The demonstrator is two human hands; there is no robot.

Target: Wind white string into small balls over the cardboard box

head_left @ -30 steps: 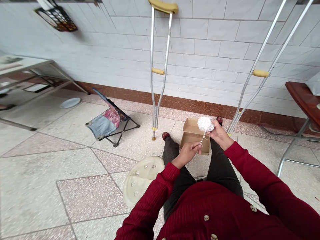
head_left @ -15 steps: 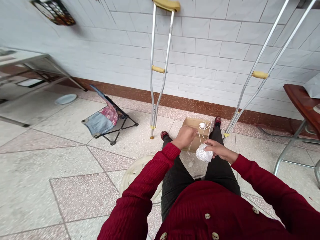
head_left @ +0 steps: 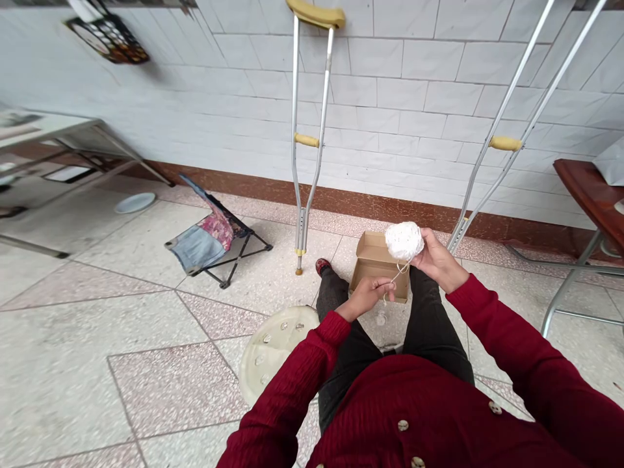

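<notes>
A ball of white yarn [head_left: 403, 241] sits cupped in the curled fingers of the right hand [head_left: 437, 259], just above an open cardboard box [head_left: 373, 250]; the nearly closed left hand [head_left: 365, 296] pinches the yarn's strand [head_left: 397, 272] between finger and thumb

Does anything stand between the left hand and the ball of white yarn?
Nothing visible does: only a yarn strand joins the left hand to the ball, held by the right hand. The cardboard box lies below them.
</notes>
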